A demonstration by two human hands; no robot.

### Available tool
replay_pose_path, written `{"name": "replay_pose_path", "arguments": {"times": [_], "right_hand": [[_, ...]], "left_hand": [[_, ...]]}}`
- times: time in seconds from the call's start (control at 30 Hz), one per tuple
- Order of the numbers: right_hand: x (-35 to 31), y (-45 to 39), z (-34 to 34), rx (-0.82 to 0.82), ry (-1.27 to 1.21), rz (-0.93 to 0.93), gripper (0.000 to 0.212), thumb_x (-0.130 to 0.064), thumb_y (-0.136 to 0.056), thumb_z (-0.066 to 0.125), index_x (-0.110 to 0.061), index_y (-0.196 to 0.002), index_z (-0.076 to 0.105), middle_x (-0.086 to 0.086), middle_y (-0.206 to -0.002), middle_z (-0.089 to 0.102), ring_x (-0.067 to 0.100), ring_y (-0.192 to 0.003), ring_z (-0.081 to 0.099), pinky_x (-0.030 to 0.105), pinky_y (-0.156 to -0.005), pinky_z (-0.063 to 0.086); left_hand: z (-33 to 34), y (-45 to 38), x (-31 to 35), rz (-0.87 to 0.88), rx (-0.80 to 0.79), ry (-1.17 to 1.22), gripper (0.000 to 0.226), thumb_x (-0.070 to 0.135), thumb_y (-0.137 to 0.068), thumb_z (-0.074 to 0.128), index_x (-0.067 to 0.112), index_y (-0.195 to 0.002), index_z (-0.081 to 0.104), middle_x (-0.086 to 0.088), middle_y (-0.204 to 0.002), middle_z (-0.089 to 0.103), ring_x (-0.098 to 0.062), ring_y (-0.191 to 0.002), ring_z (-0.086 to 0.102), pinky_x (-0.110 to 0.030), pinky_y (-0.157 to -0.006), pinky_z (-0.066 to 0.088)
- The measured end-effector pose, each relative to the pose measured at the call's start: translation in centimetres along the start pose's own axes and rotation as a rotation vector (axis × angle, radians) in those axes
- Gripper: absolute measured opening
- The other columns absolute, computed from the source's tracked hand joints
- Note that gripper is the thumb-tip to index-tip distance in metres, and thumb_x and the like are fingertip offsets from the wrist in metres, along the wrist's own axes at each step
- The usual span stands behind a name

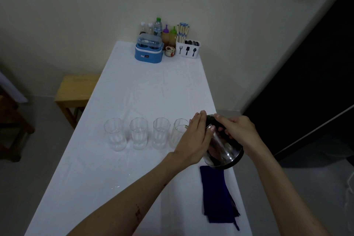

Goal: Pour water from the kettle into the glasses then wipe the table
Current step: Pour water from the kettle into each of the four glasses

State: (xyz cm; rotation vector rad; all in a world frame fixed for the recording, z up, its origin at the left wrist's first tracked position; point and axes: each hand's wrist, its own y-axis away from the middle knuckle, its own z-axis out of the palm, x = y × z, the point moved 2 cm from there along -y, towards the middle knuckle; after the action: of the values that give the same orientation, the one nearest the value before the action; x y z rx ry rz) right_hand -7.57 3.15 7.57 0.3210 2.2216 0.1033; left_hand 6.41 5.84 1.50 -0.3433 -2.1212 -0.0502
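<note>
Several clear glasses [138, 133] stand in a row across the white table [145, 90]. A shiny steel kettle [223, 152] with a black lid is lifted and tilted left, its spout at the rim of the rightmost glass [179, 132]. My right hand [237, 131] grips the kettle's black handle from above. My left hand [195, 140] lies flat, fingers together, against the kettle's left side and hides part of the rightmost glass. A dark blue cloth [217, 195] lies on the table under the kettle, near the right edge.
At the far end stand a blue appliance [149, 50], bottles [158, 27], a small pot [170, 51] and a white cutlery holder [187, 48] with chopsticks. A wooden stool [76, 90] sits left of the table. A dark doorway is on the right.
</note>
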Motion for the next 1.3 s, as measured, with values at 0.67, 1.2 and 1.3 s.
{"name": "replay_pose_path", "arguments": {"times": [0.67, 1.2, 1.3], "right_hand": [[-0.48, 0.2, 0.12, -0.005, 0.008, -0.004, 0.047, -0.053, -0.085, 0.07, -0.009, -0.068, 0.077, 0.001, -0.056, 0.066, 0.014, -0.055, 0.06, 0.026, -0.062, 0.049], [-0.6, 0.04, 0.33, -0.005, 0.021, -0.008, 0.047, -0.052, -0.085, 0.07, -0.009, -0.067, 0.077, 0.002, -0.057, 0.066, 0.015, -0.056, 0.06, 0.027, -0.063, 0.049], [-0.59, 0.06, 0.29, -0.005, 0.026, -0.012, 0.047, -0.052, -0.085, 0.07, -0.008, -0.068, 0.077, 0.004, -0.059, 0.067, 0.015, -0.057, 0.06, 0.027, -0.063, 0.048]], "left_hand": [[-0.33, -0.07, 0.24, -0.012, 0.0, 0.003, 0.057, 0.033, -0.105, 0.022, 0.008, -0.153, 0.002, -0.004, -0.163, 0.004, -0.013, -0.149, -0.003, -0.022, -0.118, -0.005], [-0.22, -0.13, -0.35, 0.011, 0.006, -0.02, 0.057, 0.03, -0.106, 0.022, 0.006, -0.153, 0.002, -0.006, -0.163, 0.002, -0.015, -0.15, -0.005, -0.021, -0.117, -0.007], [-0.21, -0.19, -0.38, 0.005, -0.001, -0.01, 0.057, 0.031, -0.106, 0.022, 0.007, -0.153, 0.001, -0.005, -0.163, 0.002, -0.014, -0.149, -0.005, -0.021, -0.117, -0.006]]}}
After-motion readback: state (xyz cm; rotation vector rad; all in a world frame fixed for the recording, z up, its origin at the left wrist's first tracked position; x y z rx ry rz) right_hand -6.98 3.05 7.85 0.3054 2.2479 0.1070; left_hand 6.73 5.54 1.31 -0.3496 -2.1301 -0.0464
